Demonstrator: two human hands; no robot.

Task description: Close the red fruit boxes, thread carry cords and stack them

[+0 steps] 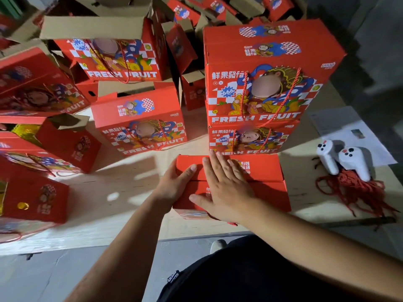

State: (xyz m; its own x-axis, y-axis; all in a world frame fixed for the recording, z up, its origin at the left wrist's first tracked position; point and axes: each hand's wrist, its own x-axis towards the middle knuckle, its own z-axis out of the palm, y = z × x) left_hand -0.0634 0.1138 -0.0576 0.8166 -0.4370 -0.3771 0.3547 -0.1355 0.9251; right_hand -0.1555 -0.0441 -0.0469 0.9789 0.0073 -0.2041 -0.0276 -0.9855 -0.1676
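Observation:
A red fruit box (268, 184) lies on the pale table right in front of me, its top flaps folded down. My right hand (224, 184) lies flat on the top with fingers straight and spread. My left hand (174, 184) holds the box's left end, thumb on top and fingers curled round the side. A red cord (220, 219) peeks out under my right wrist at the box's near edge. Behind this box stands a stack of two closed red boxes (257, 88) with red carry cords hanging down their fronts.
A closed corded box (139, 125) sits left of the stack. Open and tilted red boxes (104, 55) crowd the left and back. A bundle of red cords (357, 192) and two white controllers (340, 160) lie at the right, with papers (340, 123) behind.

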